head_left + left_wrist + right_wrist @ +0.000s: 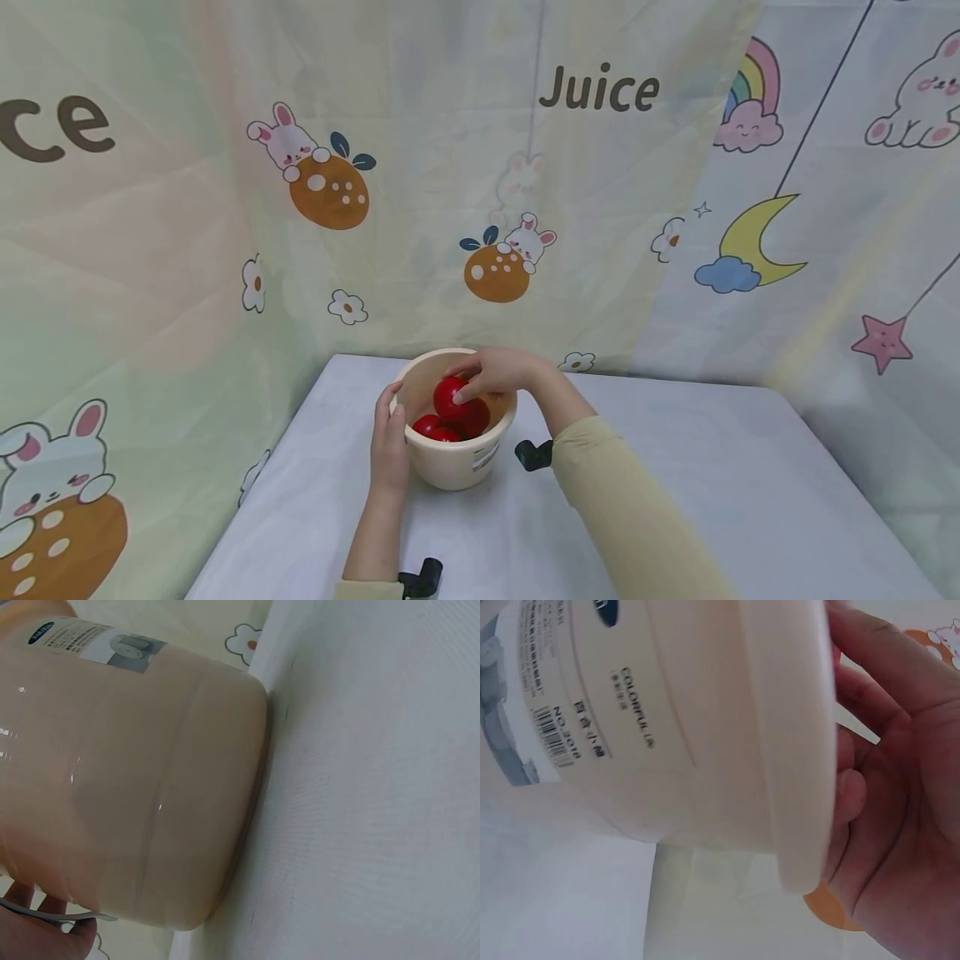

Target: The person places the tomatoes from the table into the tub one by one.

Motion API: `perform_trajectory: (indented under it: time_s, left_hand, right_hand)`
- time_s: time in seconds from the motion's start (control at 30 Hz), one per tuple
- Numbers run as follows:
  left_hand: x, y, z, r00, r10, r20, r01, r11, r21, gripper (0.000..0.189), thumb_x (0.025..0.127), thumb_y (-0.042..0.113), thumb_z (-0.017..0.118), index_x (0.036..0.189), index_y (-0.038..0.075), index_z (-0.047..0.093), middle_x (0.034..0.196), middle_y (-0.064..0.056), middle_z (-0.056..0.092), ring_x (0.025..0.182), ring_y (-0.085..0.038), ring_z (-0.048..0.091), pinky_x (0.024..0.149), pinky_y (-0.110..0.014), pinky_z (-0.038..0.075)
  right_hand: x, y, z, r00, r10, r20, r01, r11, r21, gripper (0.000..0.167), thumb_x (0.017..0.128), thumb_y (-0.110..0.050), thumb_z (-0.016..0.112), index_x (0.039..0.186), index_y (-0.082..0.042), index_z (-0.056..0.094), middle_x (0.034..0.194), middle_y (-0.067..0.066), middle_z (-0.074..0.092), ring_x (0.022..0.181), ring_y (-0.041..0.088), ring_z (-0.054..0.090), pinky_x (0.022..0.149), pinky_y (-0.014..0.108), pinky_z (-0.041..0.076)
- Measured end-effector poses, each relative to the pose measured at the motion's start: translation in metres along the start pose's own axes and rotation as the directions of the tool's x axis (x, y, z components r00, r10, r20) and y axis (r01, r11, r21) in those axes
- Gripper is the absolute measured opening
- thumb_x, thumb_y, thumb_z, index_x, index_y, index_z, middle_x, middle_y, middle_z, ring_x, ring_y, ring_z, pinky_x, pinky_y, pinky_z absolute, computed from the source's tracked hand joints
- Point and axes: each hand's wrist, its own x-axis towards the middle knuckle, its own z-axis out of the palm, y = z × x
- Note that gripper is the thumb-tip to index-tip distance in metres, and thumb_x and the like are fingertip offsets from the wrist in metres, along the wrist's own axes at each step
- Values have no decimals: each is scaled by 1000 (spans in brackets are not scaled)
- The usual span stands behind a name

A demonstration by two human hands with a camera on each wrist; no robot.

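Note:
A cream plastic bucket (pixel 450 462) stands upright on the table, with several glossy red balls (pixel 429 427) inside. My left hand (pixel 390 442) grips the bucket's left side at the rim. In the left wrist view, its fingers (pixel 52 907) lie by the thin handle (pixel 45 913). My right hand (pixel 498 372) reaches in over the rim from the right, thumb and fingers around a red ball (pixel 450 398) that sits above the others. The right wrist view shows the right hand (pixel 900 772) behind the bucket rim (pixel 799 750); the ball is mostly hidden there.
A white cloth covers the table (pixel 645 483). Close behind the bucket hangs a printed curtain (pixel 420 250), which also runs along both sides. A label (pixel 592 690) is stuck on the bucket's outer wall. Black wrist mounts (pixel 534 455) sit on both forearms.

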Motion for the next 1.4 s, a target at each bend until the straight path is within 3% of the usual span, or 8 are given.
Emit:
perform_trajectory:
  time_s: [0.37, 0.57, 0.73, 0.83, 0.97, 1.07, 1.23, 1.4]
  left_hand:
    - [-1, 0, 0, 1000, -6, -11, 6, 1000, 13, 43, 101, 41, 46, 142, 50, 35, 154, 14, 34, 144, -19, 31, 111, -63, 36]
    - [-2, 3, 2, 1000, 11, -6, -11, 1000, 10, 43, 101, 39, 46, 141, 50, 35, 152, 15, 36, 143, -18, 33, 110, -61, 38]
    - [-3, 5, 1, 1000, 15, -9, -15, 1000, 27, 44, 101, 39, 46, 143, 48, 34, 153, 13, 35, 143, -19, 33, 110, -61, 38]
    - [-2, 5, 0, 1000, 15, -10, -15, 1000, 27, 43, 101, 39, 45, 143, 48, 35, 153, 14, 36, 143, -18, 33, 110, -61, 38]
    - [-2, 4, -2, 1000, 15, -5, -15, 1000, 24, 43, 102, 38, 45, 142, 49, 35, 152, 14, 36, 142, -18, 33, 110, -61, 39]
    - [-2, 4, -4, 1000, 13, -1, -13, 999, 31, 44, 101, 37, 46, 143, 48, 35, 153, 13, 35, 142, -19, 33, 109, -61, 40]
    - [-1, 5, -7, 1000, 21, -9, -21, 999, 35, 44, 101, 38, 45, 142, 49, 35, 153, 14, 35, 142, -18, 33, 110, -61, 39]
    - [-1, 4, -11, 1000, 23, 2, -23, 999, 49, 43, 102, 40, 42, 143, 51, 34, 154, 14, 35, 143, -19, 33, 110, -61, 38]
  right_hand:
    - [-22, 12, 4, 989, -73, -131, 84, 994, 75, 34, 94, -37, 63, 128, -31, 66, 119, -7, 64, 99, 23, 59, 75, 33, 57]
    - [-49, 29, 7, 940, -82, -330, 99, 995, 34, 33, 97, -33, 58, 129, -27, 65, 124, -5, 64, 110, 22, 57, 84, 39, 57]
    - [-78, 49, 13, 885, -38, -464, 19, 999, -45, 39, 97, -38, 59, 135, -31, 59, 138, -4, 59, 129, 25, 52, 100, 53, 51]
    - [-98, 61, 19, 868, -51, -495, -22, 990, -141, 49, 96, -43, 60, 142, -30, 52, 150, 0, 49, 142, 29, 40, 111, 59, 39]
    - [-122, 78, 33, 844, -95, -528, -83, 950, -303, 61, 94, -45, 62, 148, -21, 46, 157, 9, 39, 145, 38, 33, 115, 64, 28]
    - [-139, 92, 46, 822, -55, -567, -195, 908, -370, 69, 92, -52, 62, 150, -20, 42, 159, 11, 34, 146, 43, 28, 116, 67, 21]
    - [-165, 106, 67, 790, 63, -610, -364, 849, -384, 85, 87, -73, 51, 154, -23, 35, 164, 12, 23, 149, 48, 14, 114, 73, 7]
    - [-185, 106, 85, 770, 109, -629, -403, 846, -348, 92, 85, -81, 42, 155, -24, 32, 165, 12, 18, 150, 48, 10, 112, 75, 3]
